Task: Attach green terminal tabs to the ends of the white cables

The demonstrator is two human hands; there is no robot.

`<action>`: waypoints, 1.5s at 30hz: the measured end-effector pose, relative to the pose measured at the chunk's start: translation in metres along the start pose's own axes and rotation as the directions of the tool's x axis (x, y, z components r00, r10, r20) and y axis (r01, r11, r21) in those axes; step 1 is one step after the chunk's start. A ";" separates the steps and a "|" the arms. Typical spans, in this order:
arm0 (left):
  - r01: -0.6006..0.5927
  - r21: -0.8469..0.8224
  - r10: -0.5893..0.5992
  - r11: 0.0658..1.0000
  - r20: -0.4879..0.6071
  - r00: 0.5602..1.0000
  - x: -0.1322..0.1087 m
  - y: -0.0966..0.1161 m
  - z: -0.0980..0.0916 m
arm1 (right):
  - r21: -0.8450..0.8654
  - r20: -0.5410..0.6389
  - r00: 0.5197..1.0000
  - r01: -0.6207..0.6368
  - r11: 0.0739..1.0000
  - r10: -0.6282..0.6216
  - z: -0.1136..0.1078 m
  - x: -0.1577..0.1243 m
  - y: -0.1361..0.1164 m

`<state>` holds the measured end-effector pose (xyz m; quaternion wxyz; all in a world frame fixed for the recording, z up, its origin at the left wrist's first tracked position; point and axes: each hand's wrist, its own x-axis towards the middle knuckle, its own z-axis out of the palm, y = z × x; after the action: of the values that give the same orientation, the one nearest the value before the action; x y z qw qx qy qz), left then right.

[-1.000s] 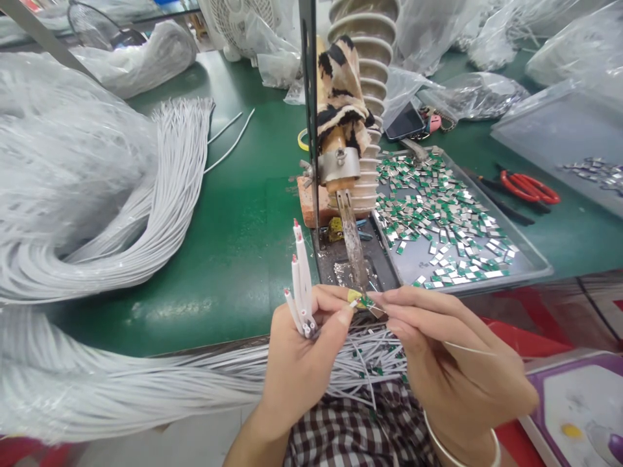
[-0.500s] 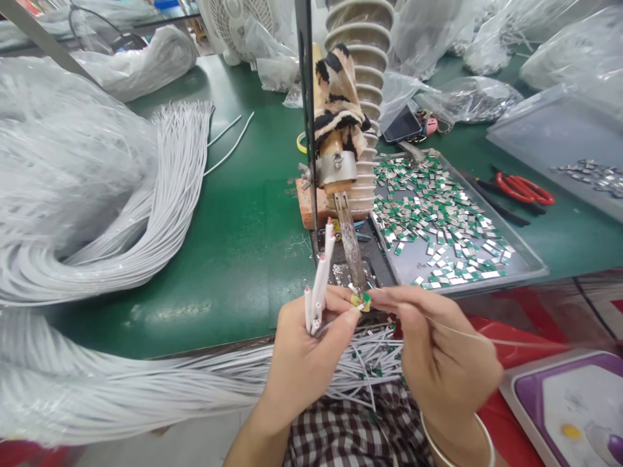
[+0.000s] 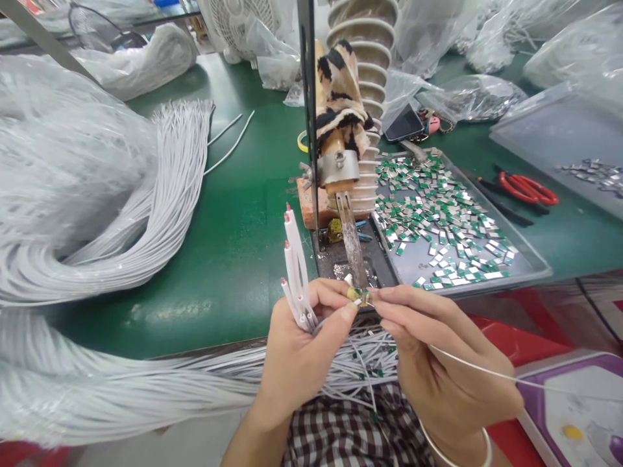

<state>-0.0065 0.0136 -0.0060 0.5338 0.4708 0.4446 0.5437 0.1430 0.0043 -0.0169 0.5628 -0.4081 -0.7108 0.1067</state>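
My left hand (image 3: 299,357) is closed around several white cables (image 3: 296,266), whose cut ends show red inner wires and point up. Its thumb and forefinger pinch a white cable end beside a small green circuit board (image 3: 366,295). My right hand (image 3: 448,363) is closed, with a thin strand of solder wire (image 3: 479,368) running through its fingers and off to the right. Its fingertips meet the board's right side; whether they grip the board too I cannot tell. Directly above both sets of fingertips is the tip of a mounted soldering iron (image 3: 353,250), its handle wrapped in patterned cloth.
Right of the iron lies a clear tray (image 3: 523,269) of small circuit boards. Beyond it are red-handled pliers (image 3: 528,188) and a phone (image 3: 403,124). A ribbed hose (image 3: 363,26) rises behind the iron. Bundles of white cable (image 3: 185,194) cover the left side.
The cables in my left hand have tilted left, away from the iron. My right hand has shifted slightly right and its fingers have straightened; the solder wire now shows more clearly.
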 end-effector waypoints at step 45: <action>-0.088 0.210 0.080 0.974 0.045 0.996 -0.048 -0.009 -0.005 | 0.301 0.333 0.905 -0.368 0.879 0.265 -0.020 -0.007 -0.020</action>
<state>-0.0104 -0.0339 -0.0171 0.4652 0.5532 0.4700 0.5067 0.1512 -0.0196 -0.0026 0.4952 -0.3914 -0.6748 0.3823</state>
